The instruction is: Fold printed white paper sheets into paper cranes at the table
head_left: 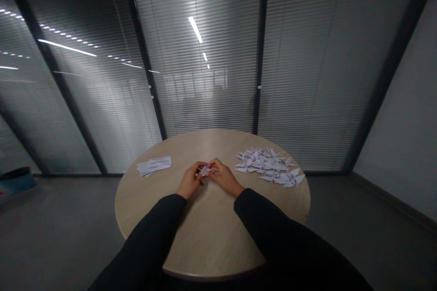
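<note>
Folded paper [205,171] — long axis apparently aslant, far end rightward

Person's kit: long dark sleeves, near-black, slight blue tint where light catches. Left sleeve [153,225] and right sleeve [283,227] match: plain, matte, same shade. Both reach the wrists, plain cuffs, right one visibly loose. Cut is roomy, looks wider toward the elbows. The left hand [190,181] and right hand [224,178] are bare. Fabric goes almost black at frame bottom; seams and weave too dim to read.
</note>
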Motion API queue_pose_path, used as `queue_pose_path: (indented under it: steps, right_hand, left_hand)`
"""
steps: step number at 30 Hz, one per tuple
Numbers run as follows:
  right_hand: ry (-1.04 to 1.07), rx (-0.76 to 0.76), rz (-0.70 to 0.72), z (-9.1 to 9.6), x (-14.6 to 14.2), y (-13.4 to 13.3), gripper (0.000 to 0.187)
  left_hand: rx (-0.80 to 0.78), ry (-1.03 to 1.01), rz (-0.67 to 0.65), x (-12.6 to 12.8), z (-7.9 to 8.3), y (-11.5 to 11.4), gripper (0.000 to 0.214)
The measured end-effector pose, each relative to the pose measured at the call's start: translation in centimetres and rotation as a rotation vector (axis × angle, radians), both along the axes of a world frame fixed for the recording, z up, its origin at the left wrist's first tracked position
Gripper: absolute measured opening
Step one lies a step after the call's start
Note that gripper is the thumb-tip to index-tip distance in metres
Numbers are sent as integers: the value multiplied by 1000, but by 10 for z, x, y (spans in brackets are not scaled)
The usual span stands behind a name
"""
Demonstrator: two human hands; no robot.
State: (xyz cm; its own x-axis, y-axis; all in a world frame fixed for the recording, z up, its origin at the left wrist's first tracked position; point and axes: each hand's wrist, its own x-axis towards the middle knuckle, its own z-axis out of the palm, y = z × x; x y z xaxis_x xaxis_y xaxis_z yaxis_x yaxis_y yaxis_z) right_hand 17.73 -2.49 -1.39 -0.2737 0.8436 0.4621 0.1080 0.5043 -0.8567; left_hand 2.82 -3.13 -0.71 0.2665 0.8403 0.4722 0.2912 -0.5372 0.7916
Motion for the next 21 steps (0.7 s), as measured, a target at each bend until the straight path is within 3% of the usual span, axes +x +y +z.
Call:
queue_pose_path:
  steps: [21]
  right_hand:
    - [-68, -7, 3, 3, 0, -5, 14]
  left_hand:
    - [8, 29, 14, 0, 0, -2, 25]
